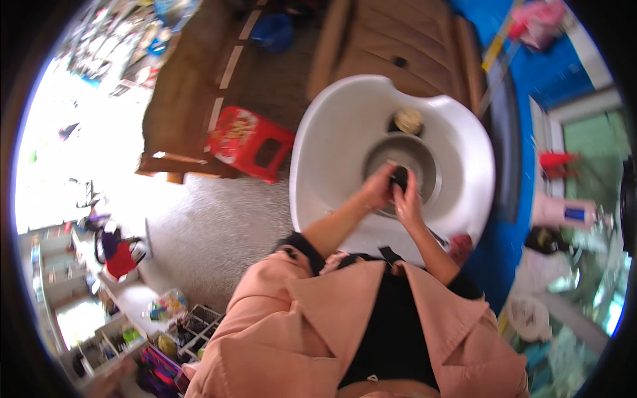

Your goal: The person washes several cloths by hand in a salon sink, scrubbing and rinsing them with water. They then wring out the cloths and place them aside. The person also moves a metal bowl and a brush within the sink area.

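Observation:
Both hands are together over a round metal basin [434,166] that sits inside a white salon-style wash sink [323,149]. My left hand [380,186] grips a small black object [399,178] from the left side. From the right, my right hand [409,203] closes on the same object; blur hides what it is. Behind the basin lies a pale, roundish item [409,121], with something dark beneath it. A dark red cloth-like item [460,248] rests at the sink's near right rim.
A brown padded recliner [398,40] adjoins the sink's far side. To the left stand a red plastic stool [249,142] and a brown wooden piece of furniture [186,94]. A blue bucket [273,32] is farther back. At right, a windowsill area holds a white bottle [562,211].

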The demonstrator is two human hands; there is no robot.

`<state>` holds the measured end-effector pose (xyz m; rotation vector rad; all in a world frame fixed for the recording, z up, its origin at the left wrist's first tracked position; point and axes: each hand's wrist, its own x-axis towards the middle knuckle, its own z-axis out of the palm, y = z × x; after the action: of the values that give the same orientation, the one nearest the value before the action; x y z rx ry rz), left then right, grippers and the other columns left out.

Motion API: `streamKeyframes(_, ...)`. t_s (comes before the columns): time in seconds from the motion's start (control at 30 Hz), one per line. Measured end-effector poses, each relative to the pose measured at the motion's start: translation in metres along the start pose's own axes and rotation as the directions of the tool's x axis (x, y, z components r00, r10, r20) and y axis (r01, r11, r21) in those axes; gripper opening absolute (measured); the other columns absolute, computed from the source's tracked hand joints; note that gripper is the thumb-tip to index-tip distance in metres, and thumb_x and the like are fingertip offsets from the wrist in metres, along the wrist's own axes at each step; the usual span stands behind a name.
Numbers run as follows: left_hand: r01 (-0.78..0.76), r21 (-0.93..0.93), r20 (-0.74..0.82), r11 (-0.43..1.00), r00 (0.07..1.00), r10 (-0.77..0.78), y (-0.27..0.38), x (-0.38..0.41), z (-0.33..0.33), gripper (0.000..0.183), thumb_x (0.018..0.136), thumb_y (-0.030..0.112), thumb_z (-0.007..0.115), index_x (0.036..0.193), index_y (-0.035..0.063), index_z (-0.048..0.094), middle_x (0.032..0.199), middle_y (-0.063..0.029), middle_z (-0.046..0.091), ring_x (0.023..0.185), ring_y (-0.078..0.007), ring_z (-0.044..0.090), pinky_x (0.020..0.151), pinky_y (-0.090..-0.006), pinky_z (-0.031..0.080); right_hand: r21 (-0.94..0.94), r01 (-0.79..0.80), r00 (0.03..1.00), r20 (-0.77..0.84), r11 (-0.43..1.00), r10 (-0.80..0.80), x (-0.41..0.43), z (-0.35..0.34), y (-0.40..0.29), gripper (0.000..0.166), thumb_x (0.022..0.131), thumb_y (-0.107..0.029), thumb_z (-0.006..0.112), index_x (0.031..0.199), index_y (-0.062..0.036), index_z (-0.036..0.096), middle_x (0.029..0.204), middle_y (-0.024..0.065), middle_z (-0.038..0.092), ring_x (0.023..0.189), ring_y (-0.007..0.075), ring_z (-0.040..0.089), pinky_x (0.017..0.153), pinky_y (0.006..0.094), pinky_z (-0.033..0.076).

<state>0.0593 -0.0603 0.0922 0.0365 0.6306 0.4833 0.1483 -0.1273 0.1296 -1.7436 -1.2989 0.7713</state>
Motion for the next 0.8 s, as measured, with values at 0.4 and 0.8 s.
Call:
streamKeyframes(0.4, -0.149, 0.709, -0.38, 0.689, 0.743, 0.552, -0.036, 0.015, -0.008, 0.052, 0.075, 0.038, 0.06, 0.105, -0.0023, 0.047, 0.09, -0.016, 0.057, 0.084, -0.0241, 0.056, 0.073, -0.0327, 0.045, 0.674, -0.565, 0.808, 0.336, 0.476, 0.484, 0.026, -0.019, 0.082, 0.022, 0.087, -0.024, 0.047, 0.086, -0.0039, 0.056, 0.073, 0.0052, 0.058, 0.064, 0.0167, 0.056, 0.059, 0.0277, 0.047)
streamKeyframes(0.8, -0.146, 0.753, -0.36, 0.642, 0.725, 0.587, -0.007, -0.033, 0.052, 0.048, 0.072, 0.039, 0.062, 0.096, -0.0018, 0.05, 0.091, -0.0194, 0.058, 0.086, -0.0282, 0.058, 0.075, -0.0354, 0.045, 0.66, -0.666, 0.745, 0.595, 0.347, 0.3, 0.03, -0.02, 0.007, 0.033, 0.087, -0.027, 0.049, 0.108, -0.0017, 0.051, 0.095, 0.0054, 0.057, 0.075, 0.0132, 0.056, 0.059, 0.0272, 0.046)
